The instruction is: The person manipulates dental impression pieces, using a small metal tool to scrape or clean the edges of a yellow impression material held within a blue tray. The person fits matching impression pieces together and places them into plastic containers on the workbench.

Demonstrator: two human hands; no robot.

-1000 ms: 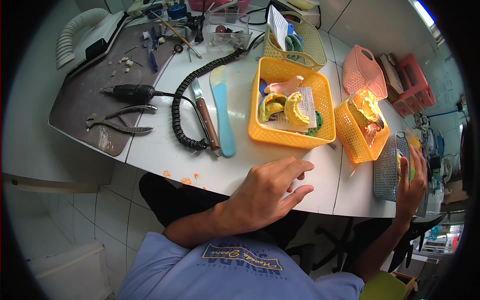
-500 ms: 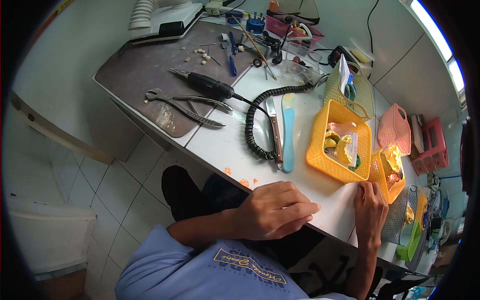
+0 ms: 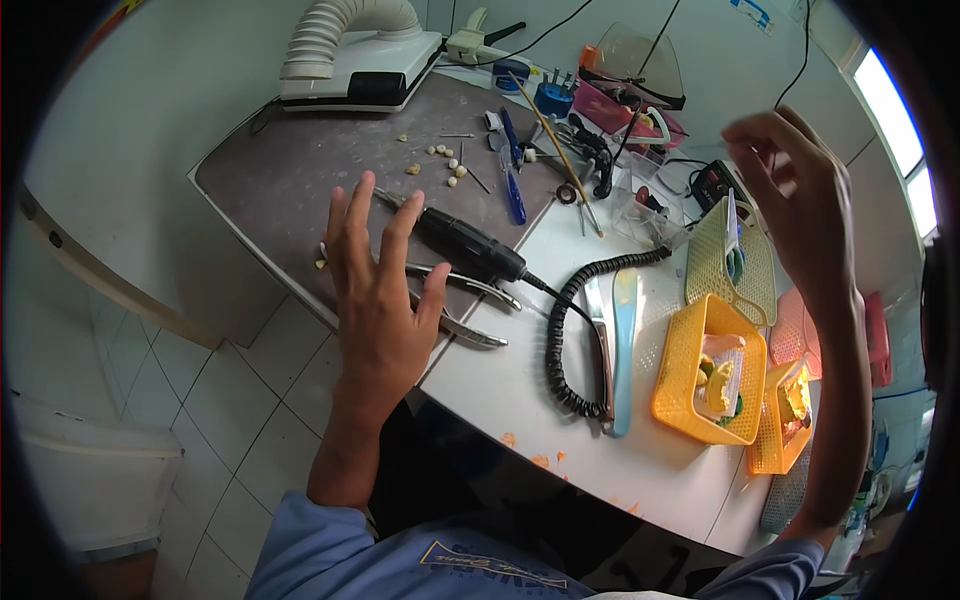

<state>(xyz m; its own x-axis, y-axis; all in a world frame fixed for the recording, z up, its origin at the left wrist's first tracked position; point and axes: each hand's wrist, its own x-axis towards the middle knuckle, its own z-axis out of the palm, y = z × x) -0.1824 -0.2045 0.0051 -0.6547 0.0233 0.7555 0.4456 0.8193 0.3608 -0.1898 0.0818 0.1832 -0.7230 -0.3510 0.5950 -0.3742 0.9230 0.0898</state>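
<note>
My left hand is raised at the bench's near left edge, its fingers spread and nothing in them. Below and beside it lie metal pliers, partly hidden by the hand. Its fingertips overlap the front of a black rotary handpiece, which lies on the grey mat; I cannot tell whether they touch. At the right my right hand is lifted high, above the baskets, fingers loosely bent with a gap showing between them. No object shows in it. Under that arm stands a yellow basket holding dental casts.
A coiled black cord runs beside a knife and a blue spatula. Small tooth-like pieces are scattered on the mat. Behind stands a white machine with a hose. More baskets line the right side.
Both hands have lifted away from the near bench edge: the left moved left and forward, its fingers spreading; the right rose from beside the yellow basket. The view has shifted, with bench things appearing lower.
</note>
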